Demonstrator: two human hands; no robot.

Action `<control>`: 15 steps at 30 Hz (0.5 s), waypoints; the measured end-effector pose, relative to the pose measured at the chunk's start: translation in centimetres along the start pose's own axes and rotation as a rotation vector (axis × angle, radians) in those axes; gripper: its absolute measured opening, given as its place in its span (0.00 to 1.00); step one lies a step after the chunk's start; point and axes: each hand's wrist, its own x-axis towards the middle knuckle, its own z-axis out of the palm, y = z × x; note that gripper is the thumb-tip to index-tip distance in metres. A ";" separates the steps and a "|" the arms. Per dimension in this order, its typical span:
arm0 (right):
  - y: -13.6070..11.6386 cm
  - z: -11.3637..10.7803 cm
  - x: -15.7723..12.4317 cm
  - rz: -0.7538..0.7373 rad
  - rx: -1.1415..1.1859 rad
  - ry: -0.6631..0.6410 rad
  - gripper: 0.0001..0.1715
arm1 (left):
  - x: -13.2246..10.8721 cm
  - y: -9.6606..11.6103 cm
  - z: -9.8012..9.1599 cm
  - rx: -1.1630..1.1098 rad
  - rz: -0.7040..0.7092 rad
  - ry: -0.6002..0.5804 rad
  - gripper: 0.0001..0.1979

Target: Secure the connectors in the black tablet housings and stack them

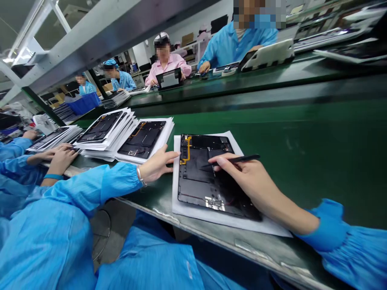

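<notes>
The open back of a black tablet lay flat at the middle of the view, on a white paper sheet on the green bench, with a yellow flex cable running along its upper left side and a small patch of exposed contacts near its lower edge. The left hand, wearing a silver bracelet, lay at 9 o'clock from the tablet, open and slack with its fingers extended, holding nothing, and its fingertips reached over the paper just beside the tablet's left edge. The right hand came in from 3 o'clock, closed in a pen grip around a slim black stylus, whose tip pointed at 10 o'clock over the tablet's upper middle; whether the tip touched the surface was too hard to tell. Both forearms were in blue cleanroom sleeves. At 10 o'clock, two stacks of similar panels on white sheets sat close beside the left hand, and a co-worker's hands, one with a blue wristband, rested by a further stack at 9 o'clock. Across the bench at 12 and 1 o'clock, people in blue and pink smocks worked at tablets, and a blue bin stood at 10 o'clock.
</notes>
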 end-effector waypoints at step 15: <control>-1.3 0.0 -1.1 -0.120 0.005 0.044 0.21 | 5.4 9.7 -11.0 0.631 0.416 0.425 0.05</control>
